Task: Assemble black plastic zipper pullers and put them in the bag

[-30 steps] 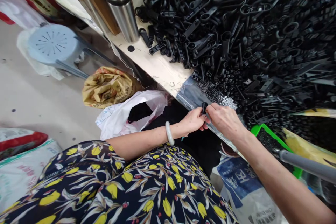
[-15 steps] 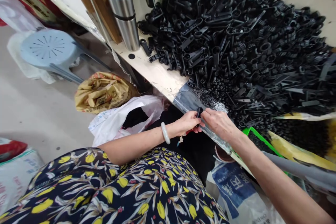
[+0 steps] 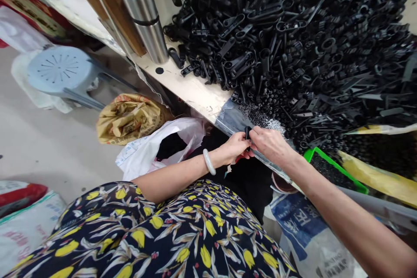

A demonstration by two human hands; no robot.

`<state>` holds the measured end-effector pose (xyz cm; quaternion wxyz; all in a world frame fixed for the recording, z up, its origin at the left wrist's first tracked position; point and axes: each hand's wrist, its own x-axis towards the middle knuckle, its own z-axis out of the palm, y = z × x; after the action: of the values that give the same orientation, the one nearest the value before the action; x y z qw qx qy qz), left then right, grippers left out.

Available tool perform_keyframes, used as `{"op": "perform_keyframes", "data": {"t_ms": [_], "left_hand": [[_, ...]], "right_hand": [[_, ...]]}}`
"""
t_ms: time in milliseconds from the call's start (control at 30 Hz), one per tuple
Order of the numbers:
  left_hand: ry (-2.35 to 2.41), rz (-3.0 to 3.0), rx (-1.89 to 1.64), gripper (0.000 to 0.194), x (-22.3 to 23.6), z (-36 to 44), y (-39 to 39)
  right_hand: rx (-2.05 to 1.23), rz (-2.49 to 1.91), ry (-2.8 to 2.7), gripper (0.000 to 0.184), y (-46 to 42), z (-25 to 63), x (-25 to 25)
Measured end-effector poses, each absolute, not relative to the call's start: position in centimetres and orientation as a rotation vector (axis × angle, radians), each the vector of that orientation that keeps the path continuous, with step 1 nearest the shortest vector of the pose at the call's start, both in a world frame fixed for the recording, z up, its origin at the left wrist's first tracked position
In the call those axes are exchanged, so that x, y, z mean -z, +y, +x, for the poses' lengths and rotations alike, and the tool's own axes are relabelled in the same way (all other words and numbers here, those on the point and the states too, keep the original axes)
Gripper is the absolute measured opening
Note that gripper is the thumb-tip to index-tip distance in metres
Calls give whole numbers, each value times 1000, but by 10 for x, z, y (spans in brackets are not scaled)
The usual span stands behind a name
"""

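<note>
Between my two hands, at the bench's front edge, is a small black plastic part (image 3: pixel 247 133). My left hand (image 3: pixel 237 147), with a pale bangle (image 3: pixel 209 162) on its wrist, is closed around the part. Against its right side are the bent fingers of my right hand (image 3: pixel 267 142), pinched together; whether they hold a tiny piece is hidden. Just beyond the hands lies a little heap of shiny metal bits (image 3: pixel 274 125). Behind that spreads a large pile of black plastic parts (image 3: pixel 260 30), some with ring-shaped ends.
A steel flask (image 3: pixel 146 21) stands at the bench's left end. Below the edge are an open white bag (image 3: pixel 133 156) and a brown sack (image 3: pixel 130 119). On the right sits a green-rimmed tray (image 3: pixel 339 169). A blue stool (image 3: pixel 58 69) stands on the floor at left.
The view has shifted slightly. Both hands stay together at the bench edge, and the right fingers have drawn closer against the black part in my left hand.
</note>
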<state>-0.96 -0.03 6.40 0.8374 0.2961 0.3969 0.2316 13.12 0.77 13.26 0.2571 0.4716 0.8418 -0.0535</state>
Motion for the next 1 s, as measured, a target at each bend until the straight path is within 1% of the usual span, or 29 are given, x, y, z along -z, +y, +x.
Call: {"op": "perform_keyframes", "data": {"t_ms": [200,367,600,700,800,900,1000], "left_hand": [[730,602,-455,11,-68,-20,8],[676,555,-430,6,-63,-24,13],[651,548,-400,7,-61,-30,17],[637,553,-377,8,-61,-32,19],[642,575,-370,8,-62,-33,19],[664,587,-377,8,-63,-32,18],[667,614,-369,10,-64,-32,17]], "right_hand": [[111,1292,2359,7,-10,140,-122],[95,1306,2528,8,-23,151,-108],[178,1405,2639,11,-24,158,-103],[257,1559,2729,20,-23,163,-99],[251,1660,2796,30,-24,168,-92],[190,1659,2824,33,-24,168,-84],[198,1701,2834,34,-23,170,-82]]}}
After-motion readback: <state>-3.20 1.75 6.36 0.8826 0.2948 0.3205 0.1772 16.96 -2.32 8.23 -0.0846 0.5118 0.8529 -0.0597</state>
